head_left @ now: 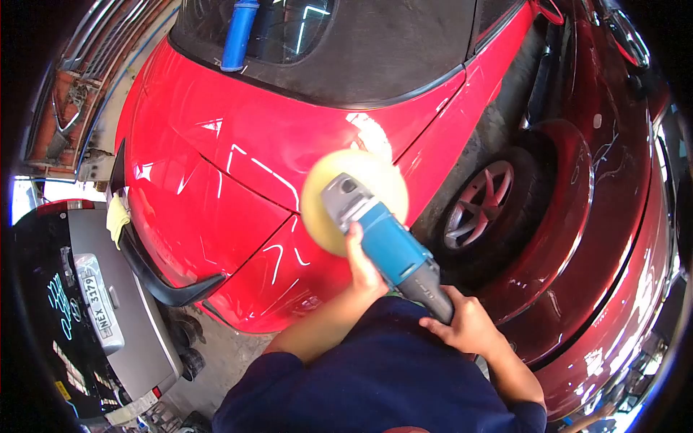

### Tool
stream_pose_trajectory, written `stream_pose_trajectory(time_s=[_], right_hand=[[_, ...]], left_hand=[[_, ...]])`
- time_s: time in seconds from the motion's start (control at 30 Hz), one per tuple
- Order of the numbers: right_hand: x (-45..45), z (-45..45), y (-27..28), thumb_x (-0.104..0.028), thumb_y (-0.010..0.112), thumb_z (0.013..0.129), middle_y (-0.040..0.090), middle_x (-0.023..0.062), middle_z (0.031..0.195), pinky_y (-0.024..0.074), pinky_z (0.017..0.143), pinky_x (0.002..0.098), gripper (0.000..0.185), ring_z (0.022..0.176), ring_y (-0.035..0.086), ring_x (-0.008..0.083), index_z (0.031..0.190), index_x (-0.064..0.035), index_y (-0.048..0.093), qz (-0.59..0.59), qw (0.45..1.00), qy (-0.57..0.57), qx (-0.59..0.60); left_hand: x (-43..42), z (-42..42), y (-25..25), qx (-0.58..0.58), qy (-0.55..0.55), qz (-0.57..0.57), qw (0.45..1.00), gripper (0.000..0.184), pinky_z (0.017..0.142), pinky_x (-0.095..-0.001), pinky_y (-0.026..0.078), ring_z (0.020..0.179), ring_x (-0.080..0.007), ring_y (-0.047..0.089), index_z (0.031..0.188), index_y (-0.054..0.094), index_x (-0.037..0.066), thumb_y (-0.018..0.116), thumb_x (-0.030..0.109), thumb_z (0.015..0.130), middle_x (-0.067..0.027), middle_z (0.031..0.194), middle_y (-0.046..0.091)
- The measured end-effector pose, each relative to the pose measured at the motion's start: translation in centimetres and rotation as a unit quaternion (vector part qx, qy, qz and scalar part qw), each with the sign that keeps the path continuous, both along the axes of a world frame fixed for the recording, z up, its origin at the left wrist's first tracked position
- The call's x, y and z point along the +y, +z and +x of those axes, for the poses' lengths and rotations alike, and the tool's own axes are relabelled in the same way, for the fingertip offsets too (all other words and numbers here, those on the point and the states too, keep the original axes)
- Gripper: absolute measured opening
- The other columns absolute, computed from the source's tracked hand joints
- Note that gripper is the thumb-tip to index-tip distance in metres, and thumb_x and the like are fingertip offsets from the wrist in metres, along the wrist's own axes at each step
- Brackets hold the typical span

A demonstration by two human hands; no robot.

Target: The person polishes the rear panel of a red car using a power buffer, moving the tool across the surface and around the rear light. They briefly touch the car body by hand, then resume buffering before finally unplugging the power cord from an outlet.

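Note:
A teal and black car polisher (393,245) with a round yellow foam pad (325,209) lies over the rear corner of a glossy red car (245,216). The pad looks blurred at its edge and appears to rest on the paint. My left hand (364,267) is closed around the front of the polisher's body, just behind the metal head. Around the black rear handle my right hand (465,321) is wrapped, close to my dark blue shirt. Part of the pad is hidden under the tool's head.
A blue bottle (238,36) lies on the red car's dark soft top (375,65). A yellow cloth (117,216) hangs by the black spoiler (162,281). To the right stands a dark red car (577,289) near a loose-looking wheel (480,206); a grey vehicle (123,289) is at left.

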State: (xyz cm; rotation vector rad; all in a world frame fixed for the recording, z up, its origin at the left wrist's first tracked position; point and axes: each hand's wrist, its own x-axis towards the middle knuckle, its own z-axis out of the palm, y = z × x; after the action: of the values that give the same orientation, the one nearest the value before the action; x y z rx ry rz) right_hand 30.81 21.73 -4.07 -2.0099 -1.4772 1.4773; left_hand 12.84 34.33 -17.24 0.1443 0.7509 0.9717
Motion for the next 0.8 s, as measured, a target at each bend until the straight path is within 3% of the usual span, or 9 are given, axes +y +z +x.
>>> stream_pose_trajectory(time_s=[0.17,0.33,0.43,0.5,0.57,0.63,0.7,0.8], right_hand=[[1.1,0.6,0.8,-0.036,0.094,0.093,0.077,0.0355,0.091,0.0648,0.083,0.0504,0.076,0.093,0.083,0.0469,0.143,0.0115,0.062,-0.015,1.0,-0.009,-0.012],[1.9,5.0,1.9,-0.033,0.095,0.091,0.078,0.0359,0.092,0.0648,0.083,0.0501,0.077,0.094,0.084,0.0458,0.144,0.012,0.061,-0.001,0.997,-0.05,-0.06],[3.3,8.0,2.6,-0.032,0.095,0.092,0.077,0.0356,0.091,0.0639,0.083,0.0507,0.076,0.091,0.084,0.046,0.144,0.0123,0.061,0.002,0.992,-0.06,-0.112],[4.4,9.8,2.5,-0.032,0.095,0.092,0.077,0.0352,0.09,0.0632,0.082,0.05,0.074,0.091,0.084,0.0456,0.142,0.0123,0.062,-0.014,0.99,-0.088,-0.108],[4.8,11.6,2.1,-0.031,0.095,0.092,0.078,0.0324,0.092,0.0627,0.084,0.0487,0.072,0.092,0.084,0.0427,0.141,0.0115,0.063,0.002,0.987,-0.104,-0.122],[5.8,13.1,2.1,-0.03,0.095,0.092,0.079,0.0309,0.094,0.0626,0.085,0.0481,0.071,0.094,0.084,0.041,0.14,0.0111,0.064,-0.01,0.985,-0.132,-0.114],[5.4,14.6,0.6,-0.03,0.095,0.092,0.08,0.0304,0.098,0.0627,0.087,0.0474,0.071,0.097,0.084,0.0391,0.141,0.0109,0.064,0.001,0.983,-0.147,-0.106],[6.2,15.4,0.5,-0.032,0.096,0.092,0.08,0.0324,0.103,0.0628,0.09,0.0471,0.075,0.102,0.084,0.0399,0.143,0.0123,0.063,-0.023,0.98,-0.17,-0.096]], left_hand=[[0.9,1.1,0.1,-0.005,0.026,0.012,1.0,0.086,0.1,-0.0516,0.063,0.113,-0.0334,0.076,0.149,0.062,0.009,0.047,0.083,0.106,-0.0163,0.129,0.076],[3.2,7.5,-0.5,-0.103,-0.036,-0.001,0.994,0.085,0.099,-0.0517,0.063,0.111,-0.0326,0.076,0.143,0.064,0.006,0.048,0.081,0.107,-0.0166,0.124,0.076],[5.2,12.4,-0.2,-0.1,-0.051,-0.032,0.993,0.087,0.1,-0.0517,0.064,0.11,-0.0324,0.077,0.142,0.065,0.005,0.05,0.082,0.105,-0.0171,0.119,0.077],[6.6,15.2,-1.4,-0.123,-0.076,-0.018,0.989,0.086,0.094,-0.0513,0.066,0.103,-0.0311,0.078,0.136,0.067,0.005,0.051,0.083,0.105,-0.017,0.116,0.077],[7.9,17.8,-0.8,-0.157,-0.075,-0.034,0.984,0.068,0.09,-0.0432,0.066,0.096,-0.0252,0.078,0.133,0.067,0.007,0.059,0.07,0.109,-0.0119,0.11,0.077],[9.0,20.1,-1.0,-0.159,-0.086,-0.039,0.983,0.066,0.086,-0.0427,0.067,0.091,-0.024,0.079,0.134,0.065,0.006,0.062,0.067,0.109,-0.0121,0.107,0.076],[9.8,22.2,-2.8,-0.127,-0.097,-0.004,0.987,0.082,0.089,-0.0496,0.067,0.095,-0.0295,0.079,0.13,0.068,0.006,0.055,0.083,0.104,-0.0162,0.11,0.078],[10.4,23.8,-3.6,-0.14,-0.115,0.004,0.983,0.081,0.086,-0.0493,0.068,0.089,-0.0305,0.079,0.128,0.068,0.005,0.053,0.082,0.105,-0.017,0.106,0.078]])
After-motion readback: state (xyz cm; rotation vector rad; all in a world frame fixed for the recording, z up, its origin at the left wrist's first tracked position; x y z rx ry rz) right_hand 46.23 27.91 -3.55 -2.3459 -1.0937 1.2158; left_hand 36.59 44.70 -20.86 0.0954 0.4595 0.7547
